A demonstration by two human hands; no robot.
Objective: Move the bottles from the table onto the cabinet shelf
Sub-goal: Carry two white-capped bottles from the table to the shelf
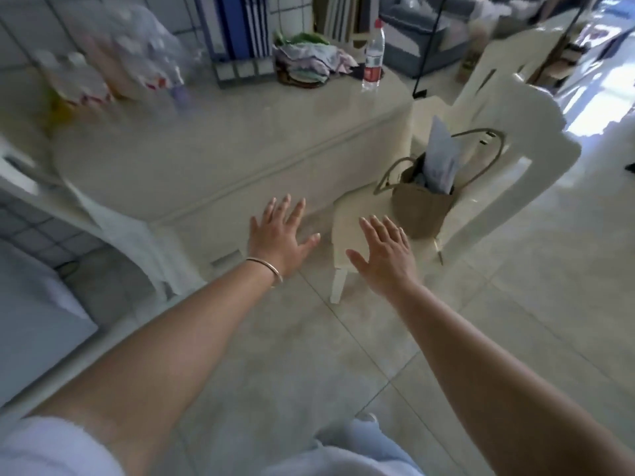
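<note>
A clear plastic water bottle (374, 56) with a red cap and red label stands upright near the far right corner of the cream table (220, 146). My left hand (280, 238) is stretched out palm down, fingers spread, holding nothing, in front of the table's near edge. My right hand (385, 255) is likewise spread and empty, over the seat of a chair. Both hands are well short of the bottle. No cabinet shelf is recognisable in this view.
A cream chair (488, 159) beside the table holds a brown tote bag (422, 204). Blurred plastic bags (113, 60) lie at the table's far left, a pile of cloths (309, 60) and a wire rack (237, 39) at the back. The floor is tiled.
</note>
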